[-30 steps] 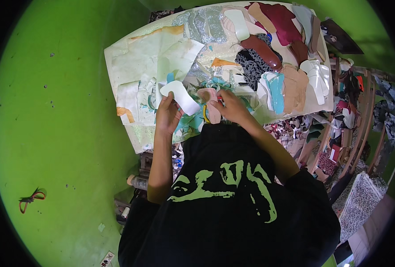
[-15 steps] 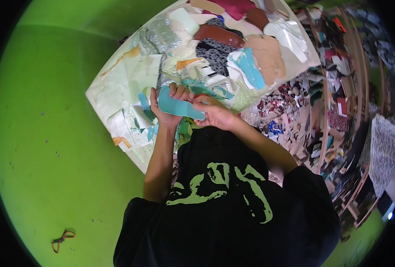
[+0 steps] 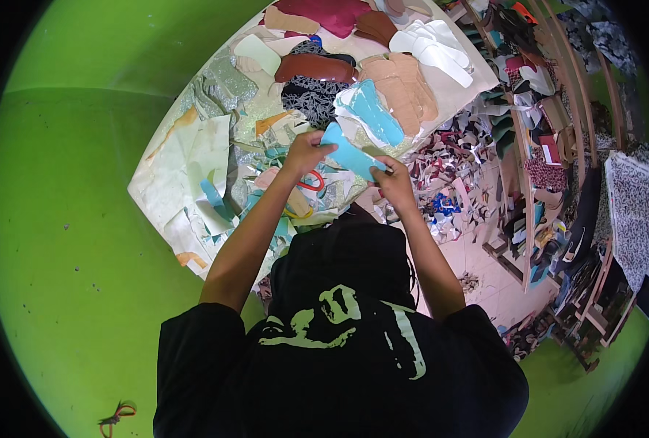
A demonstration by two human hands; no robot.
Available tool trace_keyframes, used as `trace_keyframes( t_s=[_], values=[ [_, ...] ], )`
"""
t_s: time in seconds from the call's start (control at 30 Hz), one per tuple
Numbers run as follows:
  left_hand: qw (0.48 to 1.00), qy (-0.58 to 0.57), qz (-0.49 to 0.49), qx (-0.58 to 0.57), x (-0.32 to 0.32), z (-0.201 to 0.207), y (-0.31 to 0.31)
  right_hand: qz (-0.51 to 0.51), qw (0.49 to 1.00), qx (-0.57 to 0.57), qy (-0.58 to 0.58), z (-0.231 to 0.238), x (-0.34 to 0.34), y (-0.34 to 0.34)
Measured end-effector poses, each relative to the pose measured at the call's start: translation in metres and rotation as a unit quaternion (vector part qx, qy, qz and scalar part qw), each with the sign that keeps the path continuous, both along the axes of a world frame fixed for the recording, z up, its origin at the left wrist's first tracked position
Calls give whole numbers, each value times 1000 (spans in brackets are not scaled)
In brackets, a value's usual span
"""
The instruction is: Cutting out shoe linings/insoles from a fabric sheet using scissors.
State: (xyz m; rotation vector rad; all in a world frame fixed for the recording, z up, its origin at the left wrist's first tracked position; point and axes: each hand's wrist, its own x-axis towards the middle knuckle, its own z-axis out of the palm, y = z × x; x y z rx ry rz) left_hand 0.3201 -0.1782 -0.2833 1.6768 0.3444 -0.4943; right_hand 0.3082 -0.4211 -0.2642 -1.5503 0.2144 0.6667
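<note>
A turquoise sole-shaped piece (image 3: 350,153) is stretched between my two hands above the table. My left hand (image 3: 308,153) pinches its left end. Its right end is gripped between the thumb and fingers of my right hand (image 3: 396,184). Just beyond it lies a stack of turquoise and white sole-shaped pieces (image 3: 381,120). Below my left hand a red scissors handle (image 3: 312,182) shows among offcuts, its blades hidden. A yellow handle (image 3: 299,214) pokes out nearer to me.
The white table (image 3: 464,73) also carries tan pieces (image 3: 405,91), white pieces (image 3: 435,50), brown pieces (image 3: 317,68) and a pale sheet (image 3: 193,160). Scraps (image 3: 441,164) litter the floor at right, beside a wooden rack (image 3: 529,182) of materials. A green wall (image 3: 69,219) stands at left.
Both hands have moved away from me and to the right with the turquoise piece, and now hold it further apart at its ends. The red handle has come into clearer view.
</note>
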Motion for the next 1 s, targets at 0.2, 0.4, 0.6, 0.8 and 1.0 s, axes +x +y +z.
trace_keyframes(
  t_s=[0.2, 0.4, 0.6, 0.8, 1.0],
  values=[
    [991, -37, 60, -111, 56, 5, -21, -128, 990, 25, -47, 21, 31, -5],
    [984, -41, 172, -33, 54, 27, -14, -106, 988, -96, -62, 5, 55, -18],
    [968, -5, 249, -19, -68, 20, 38, 85, 964, -176, -179, 11, 28, 15],
    [895, -20, 444, -21, -186, 31, 51, 346, 924, -84, -142, -15, -12, 88],
    [731, 25, 681, -45, -264, 15, 63, 461, 787, -219, -345, -38, -47, 152]
  ],
)
